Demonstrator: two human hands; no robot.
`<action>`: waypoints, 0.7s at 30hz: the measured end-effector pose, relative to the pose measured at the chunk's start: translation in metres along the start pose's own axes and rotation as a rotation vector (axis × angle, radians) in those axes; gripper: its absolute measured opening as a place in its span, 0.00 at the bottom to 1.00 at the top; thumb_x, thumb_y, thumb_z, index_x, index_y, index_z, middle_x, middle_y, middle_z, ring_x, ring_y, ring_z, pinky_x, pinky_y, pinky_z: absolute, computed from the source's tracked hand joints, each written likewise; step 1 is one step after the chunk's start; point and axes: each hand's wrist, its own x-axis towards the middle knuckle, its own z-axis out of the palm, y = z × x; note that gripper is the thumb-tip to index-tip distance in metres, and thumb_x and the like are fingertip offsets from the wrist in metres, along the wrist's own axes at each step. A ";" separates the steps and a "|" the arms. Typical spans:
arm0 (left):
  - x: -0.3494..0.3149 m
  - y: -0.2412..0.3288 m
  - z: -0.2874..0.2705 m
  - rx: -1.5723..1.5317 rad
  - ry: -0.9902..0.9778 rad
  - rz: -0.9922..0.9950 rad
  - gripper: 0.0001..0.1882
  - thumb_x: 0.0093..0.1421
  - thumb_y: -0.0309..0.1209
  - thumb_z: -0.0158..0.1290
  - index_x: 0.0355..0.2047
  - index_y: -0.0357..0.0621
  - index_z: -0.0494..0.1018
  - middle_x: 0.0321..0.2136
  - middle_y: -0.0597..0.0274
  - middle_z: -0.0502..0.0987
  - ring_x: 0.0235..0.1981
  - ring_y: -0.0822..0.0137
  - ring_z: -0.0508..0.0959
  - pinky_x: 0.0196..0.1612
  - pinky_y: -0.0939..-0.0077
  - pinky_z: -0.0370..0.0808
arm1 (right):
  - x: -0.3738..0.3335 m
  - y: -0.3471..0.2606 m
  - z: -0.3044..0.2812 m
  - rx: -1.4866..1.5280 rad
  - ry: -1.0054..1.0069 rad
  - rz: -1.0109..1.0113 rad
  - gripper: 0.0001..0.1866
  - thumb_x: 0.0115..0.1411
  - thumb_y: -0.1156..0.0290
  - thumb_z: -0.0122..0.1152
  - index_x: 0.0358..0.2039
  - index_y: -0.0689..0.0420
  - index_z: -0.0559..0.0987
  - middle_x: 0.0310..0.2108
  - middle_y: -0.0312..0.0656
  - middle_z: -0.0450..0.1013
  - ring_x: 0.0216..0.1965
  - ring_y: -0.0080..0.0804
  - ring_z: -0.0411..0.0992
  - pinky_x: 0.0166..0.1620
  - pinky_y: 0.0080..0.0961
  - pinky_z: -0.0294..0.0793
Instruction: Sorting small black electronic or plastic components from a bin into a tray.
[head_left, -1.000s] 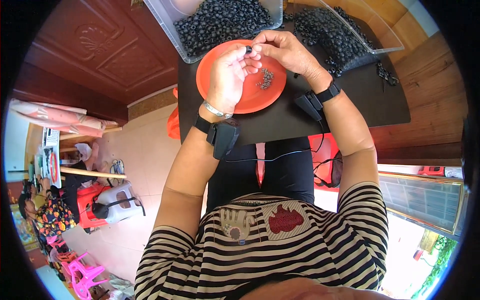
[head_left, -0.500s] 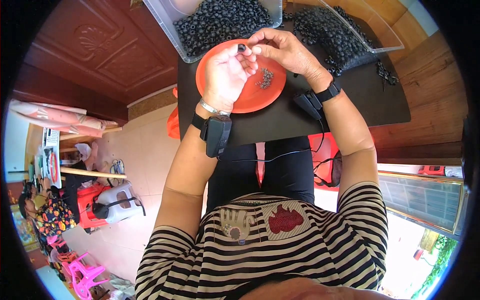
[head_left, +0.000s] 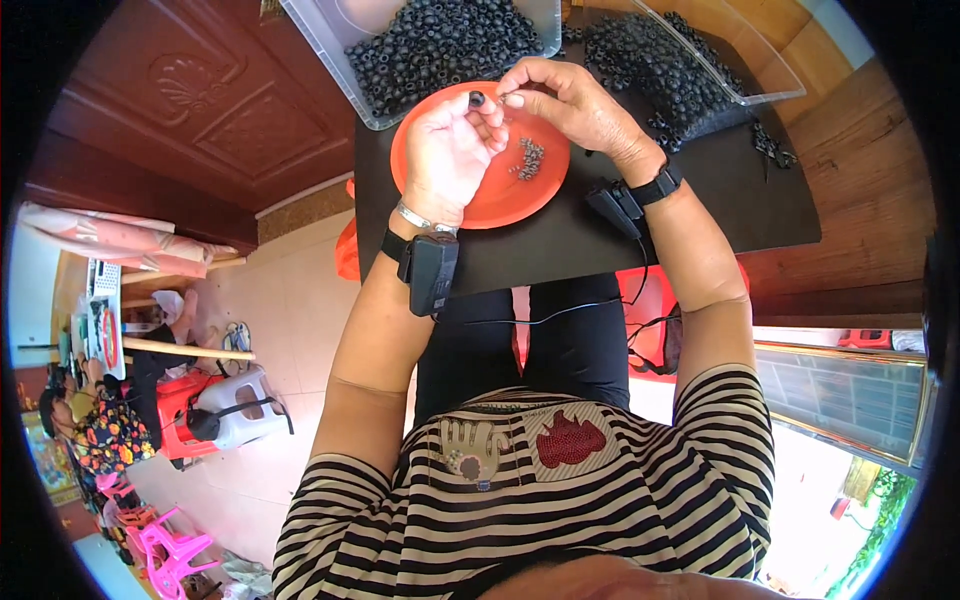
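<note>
My left hand (head_left: 447, 155), palm up over an orange plate (head_left: 500, 208), pinches a small black ring-shaped part (head_left: 477, 99) between thumb and finger. Just right of it, the thumb and forefinger of my right hand (head_left: 580, 108) are closed on a tiny piece (head_left: 504, 98), too small to name. The two hands are very near each other but the held things look apart. On the plate lies a small heap of grey metal pieces (head_left: 530, 160).
Beyond the plate a clear plastic bin (head_left: 330, 60) holds many black parts. To its right more black parts (head_left: 660, 70) lie in a clear tray, with several spilled on the dark table (head_left: 560, 250). At far left a person (head_left: 110, 435) sits near pink stools (head_left: 170, 550).
My left hand and the black part have shifted slightly left and down. A small gap now shows between the black part and my right fingertips.
</note>
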 end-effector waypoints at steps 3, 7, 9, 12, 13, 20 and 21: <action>-0.003 -0.001 0.003 0.060 0.034 0.041 0.12 0.60 0.35 0.44 0.31 0.37 0.70 0.26 0.57 0.74 0.27 0.62 0.73 0.34 0.72 0.69 | 0.000 0.000 -0.001 0.064 0.012 0.029 0.08 0.59 0.71 0.54 0.36 0.62 0.75 0.33 0.34 0.72 0.38 0.19 0.68 0.45 0.19 0.68; -0.005 -0.001 0.007 0.232 0.068 0.076 0.11 0.60 0.34 0.45 0.32 0.39 0.70 0.26 0.59 0.74 0.27 0.65 0.74 0.32 0.76 0.69 | -0.002 -0.004 -0.002 0.044 0.054 0.033 0.08 0.59 0.71 0.54 0.36 0.62 0.75 0.33 0.34 0.72 0.38 0.19 0.68 0.44 0.19 0.68; -0.006 -0.002 0.011 0.275 0.088 0.081 0.10 0.60 0.34 0.45 0.32 0.40 0.70 0.27 0.59 0.74 0.27 0.66 0.74 0.32 0.77 0.69 | -0.003 -0.007 -0.002 0.087 0.077 0.002 0.08 0.59 0.71 0.55 0.36 0.62 0.75 0.33 0.34 0.72 0.37 0.19 0.68 0.43 0.19 0.68; -0.007 -0.002 0.011 0.351 0.088 0.103 0.10 0.60 0.34 0.45 0.33 0.40 0.71 0.27 0.61 0.74 0.27 0.69 0.74 0.31 0.80 0.69 | -0.003 -0.013 -0.004 -0.025 0.092 -0.043 0.08 0.59 0.71 0.55 0.36 0.62 0.76 0.32 0.35 0.72 0.36 0.20 0.69 0.42 0.19 0.69; -0.007 -0.003 0.011 0.384 0.066 0.119 0.09 0.60 0.33 0.46 0.33 0.40 0.71 0.27 0.61 0.74 0.27 0.70 0.74 0.31 0.81 0.68 | -0.003 -0.014 -0.004 -0.025 0.093 -0.043 0.08 0.59 0.71 0.55 0.36 0.62 0.76 0.32 0.35 0.72 0.36 0.20 0.69 0.42 0.19 0.69; -0.007 -0.007 0.017 0.508 0.115 0.148 0.08 0.59 0.32 0.46 0.32 0.41 0.70 0.26 0.64 0.74 0.26 0.73 0.73 0.30 0.82 0.67 | -0.001 -0.011 -0.008 -0.288 0.106 -0.143 0.07 0.55 0.69 0.59 0.32 0.59 0.76 0.28 0.41 0.72 0.31 0.34 0.72 0.36 0.26 0.71; -0.007 -0.008 0.018 0.559 0.126 0.149 0.08 0.59 0.33 0.46 0.32 0.42 0.70 0.26 0.65 0.73 0.26 0.73 0.73 0.30 0.82 0.67 | -0.001 -0.010 -0.008 -0.312 0.099 -0.163 0.07 0.54 0.69 0.59 0.31 0.58 0.76 0.27 0.41 0.72 0.31 0.37 0.72 0.35 0.28 0.71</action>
